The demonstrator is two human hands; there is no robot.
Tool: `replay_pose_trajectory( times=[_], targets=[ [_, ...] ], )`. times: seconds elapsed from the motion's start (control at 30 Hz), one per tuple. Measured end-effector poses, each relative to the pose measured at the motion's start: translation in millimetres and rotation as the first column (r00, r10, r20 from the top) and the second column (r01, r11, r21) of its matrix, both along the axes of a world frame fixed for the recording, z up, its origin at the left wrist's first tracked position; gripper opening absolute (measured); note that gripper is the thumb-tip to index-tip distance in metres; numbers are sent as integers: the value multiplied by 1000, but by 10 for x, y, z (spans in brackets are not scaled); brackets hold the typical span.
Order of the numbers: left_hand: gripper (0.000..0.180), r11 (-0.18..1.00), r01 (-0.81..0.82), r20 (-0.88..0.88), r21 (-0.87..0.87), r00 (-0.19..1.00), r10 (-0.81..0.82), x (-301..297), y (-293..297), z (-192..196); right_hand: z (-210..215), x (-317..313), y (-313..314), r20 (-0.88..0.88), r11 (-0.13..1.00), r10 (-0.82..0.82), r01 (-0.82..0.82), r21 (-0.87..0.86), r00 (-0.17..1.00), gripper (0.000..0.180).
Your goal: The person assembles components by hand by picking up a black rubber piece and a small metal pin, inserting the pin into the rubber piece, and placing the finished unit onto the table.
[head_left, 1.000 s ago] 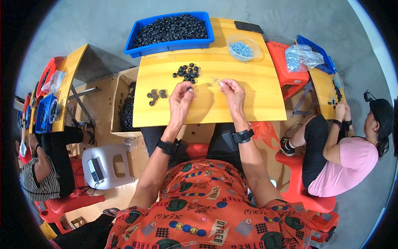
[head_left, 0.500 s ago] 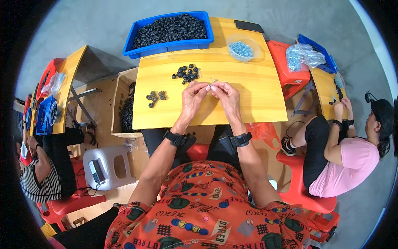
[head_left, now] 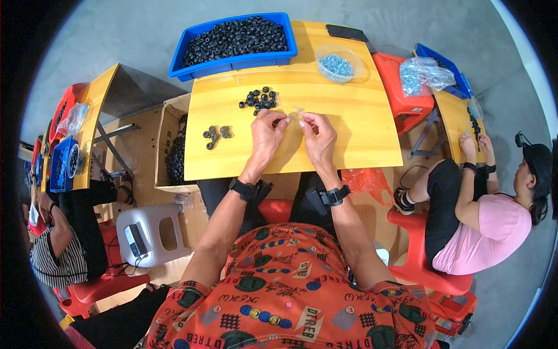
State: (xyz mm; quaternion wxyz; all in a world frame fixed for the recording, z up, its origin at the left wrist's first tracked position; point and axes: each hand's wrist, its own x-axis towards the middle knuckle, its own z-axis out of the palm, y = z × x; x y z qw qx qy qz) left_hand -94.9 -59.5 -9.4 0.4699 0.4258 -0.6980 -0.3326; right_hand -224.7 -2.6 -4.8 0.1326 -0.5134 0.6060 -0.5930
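Note:
Over the near part of the yellow table [head_left: 244, 157], my left hand [head_left: 268, 136] has thumb and forefinger closed in a pinch. Close beside it, my right hand [head_left: 319, 139] also has its thumb and forefinger brought together. A narrow gap separates the fingertips of the two hands; whatever either pinch holds is too small to make out. Tiny clear pieces [head_left: 297, 109] lie just beyond the fingertips. Small black rounded parts with holes [head_left: 260, 99] form a loose cluster beyond my left hand. Several similar dark parts [head_left: 216, 134] form a smaller group to its left.
At the far edge stands a blue tray [head_left: 235, 62] heaped with black parts. A clear bowl [head_left: 356, 65] of light-blue pieces and a black phone [head_left: 347, 32] are at the far right. A cardboard box [head_left: 165, 131] stands left of the table. Another person [head_left: 488, 224] works at the right.
My hands have drawn slightly apart; their fingertips met around a tiny piece before. The right fingers have come nearer the clear pieces. The view has shifted slightly.

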Motion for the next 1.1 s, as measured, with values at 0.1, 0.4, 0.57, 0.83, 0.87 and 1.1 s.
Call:
replay_pose_trajectory(
  times=[0.1,0.4,0.57,0.83,0.87,1.1],
  targets=[
    [14,999,-34,111,8,993,33,-1,4,-17,-30,-13,25,40,997,12,-15,76,999,17],
    [29,789,425,-686,443,728,-7,372,216,67,139,115,207,397,980,111,-166,107,911,12],
    [28,701,574,-822,423,568,31,546,353,88,416,310,373,478,945,217,-306,116,851,13],
    [30,608,698,-909,378,403,103,640,455,96,416,421,413,436,923,287,-368,112,853,13],
    [30,608,698,-909,378,402,104,650,458,108,427,432,412,427,920,295,-375,116,855,13],
    [32,569,723,-918,391,349,187,716,453,50,415,480,400,366,925,296,-360,119,882,13]
  ],
)
